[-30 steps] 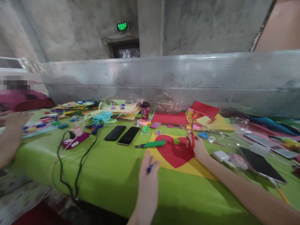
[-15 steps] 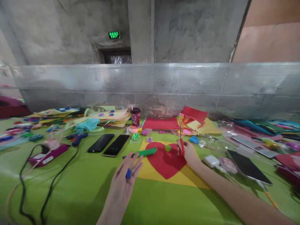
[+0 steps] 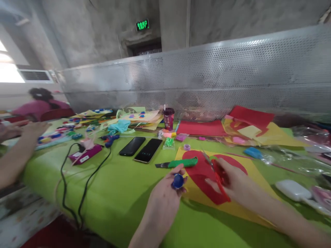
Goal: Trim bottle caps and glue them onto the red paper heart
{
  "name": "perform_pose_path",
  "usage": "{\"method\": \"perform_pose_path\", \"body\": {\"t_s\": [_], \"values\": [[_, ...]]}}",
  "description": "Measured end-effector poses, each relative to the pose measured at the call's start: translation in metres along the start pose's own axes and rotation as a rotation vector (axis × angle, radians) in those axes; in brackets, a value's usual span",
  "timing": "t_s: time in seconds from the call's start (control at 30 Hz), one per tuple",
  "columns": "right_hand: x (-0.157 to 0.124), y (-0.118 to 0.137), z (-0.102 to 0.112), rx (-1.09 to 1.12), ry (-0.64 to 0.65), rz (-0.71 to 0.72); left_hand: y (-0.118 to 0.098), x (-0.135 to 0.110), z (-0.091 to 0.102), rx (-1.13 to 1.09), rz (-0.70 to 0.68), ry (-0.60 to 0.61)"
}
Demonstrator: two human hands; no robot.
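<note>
My left hand [image 3: 165, 196] is closed around a small blue lump [image 3: 178, 181], perhaps modelling clay, above the green table. Red-handled scissors [image 3: 219, 184] are in my right hand [image 3: 232, 181], their blades pointing up and left. They are over a red paper heart [image 3: 198, 172] that lies on a yellow sheet [image 3: 254, 210]. Just beyond my left fingers rests a green-handled knife [image 3: 183, 162], its dark blade toward the left. A bit of a green lump [image 3: 213, 157] shows beside the scissors, mostly hidden by my right hand.
Two phones [image 3: 132, 146] lie left of the knife. Behind them stands a dark red cup [image 3: 168, 119]. A purple power strip [image 3: 86, 154] trails black cables. Red paper [image 3: 200, 128] and plastic wrap lie farther back. Another person's arm [image 3: 20, 151] reaches in at left.
The view has swung left, bringing in another person's arms. My left hand has turned, showing more of the blue lump. My right hand has drawn the scissors nearer, blades now tilted left.
</note>
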State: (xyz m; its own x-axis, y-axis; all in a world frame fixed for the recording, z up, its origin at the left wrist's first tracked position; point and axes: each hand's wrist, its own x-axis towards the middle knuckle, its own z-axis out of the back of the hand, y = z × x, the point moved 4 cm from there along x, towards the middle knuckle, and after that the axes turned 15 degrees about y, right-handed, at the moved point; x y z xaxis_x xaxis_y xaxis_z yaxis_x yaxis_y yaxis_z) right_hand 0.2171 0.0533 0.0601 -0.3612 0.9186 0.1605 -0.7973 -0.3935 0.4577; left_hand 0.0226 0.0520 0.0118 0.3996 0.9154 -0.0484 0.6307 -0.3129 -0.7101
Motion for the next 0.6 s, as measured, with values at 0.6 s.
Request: {"method": "perform_pose_path", "body": {"t_s": [0.6], "values": [[-0.017,0.034,-0.013,-0.471,0.115,0.265,-0.001,-0.010,-0.008,-0.029,-0.025,0.371]]}}
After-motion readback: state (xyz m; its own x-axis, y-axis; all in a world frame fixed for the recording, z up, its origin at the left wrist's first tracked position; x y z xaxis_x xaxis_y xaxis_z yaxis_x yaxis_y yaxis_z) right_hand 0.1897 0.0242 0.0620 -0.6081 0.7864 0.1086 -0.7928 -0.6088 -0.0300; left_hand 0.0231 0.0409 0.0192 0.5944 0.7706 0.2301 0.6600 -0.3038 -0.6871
